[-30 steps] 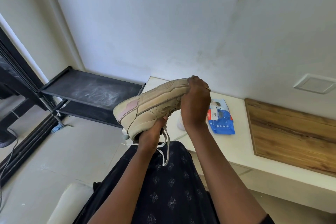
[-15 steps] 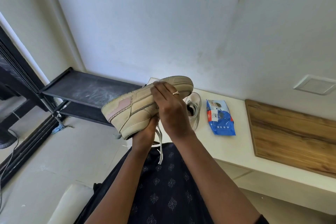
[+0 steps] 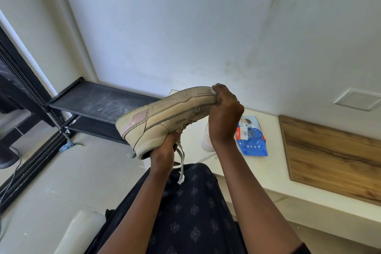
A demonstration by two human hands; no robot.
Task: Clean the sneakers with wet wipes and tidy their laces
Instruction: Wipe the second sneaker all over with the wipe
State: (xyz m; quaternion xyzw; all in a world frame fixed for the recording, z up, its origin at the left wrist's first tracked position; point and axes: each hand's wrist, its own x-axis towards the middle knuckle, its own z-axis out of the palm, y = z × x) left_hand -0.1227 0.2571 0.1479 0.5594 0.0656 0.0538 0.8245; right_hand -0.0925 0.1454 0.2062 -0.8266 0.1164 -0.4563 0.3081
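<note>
A beige sneaker (image 3: 162,115) with a pink heel patch is held up on its side, sole edge upward, toe pointing right. My left hand (image 3: 165,148) grips it from below at the collar, and a loose white lace (image 3: 181,163) dangles beneath. My right hand (image 3: 224,113) is curled over the toe end, pinching a small white wet wipe (image 3: 214,92) against the sole edge. The second sneaker (image 3: 207,142) stands on the white table, mostly hidden behind my right wrist. A blue pack of wet wipes (image 3: 252,136) lies on the table just right of it.
The white table (image 3: 274,173) runs along the wall at right, with a wooden board (image 3: 334,159) on it. A black metal shoe rack (image 3: 99,107) stands at the left by the wall. My lap in dark patterned cloth (image 3: 185,208) fills the lower middle.
My right hand slid from the middle of the sneaker back out to the toe end. The sneaker shifted slightly right and the second sneaker is covered again by my wrist.
</note>
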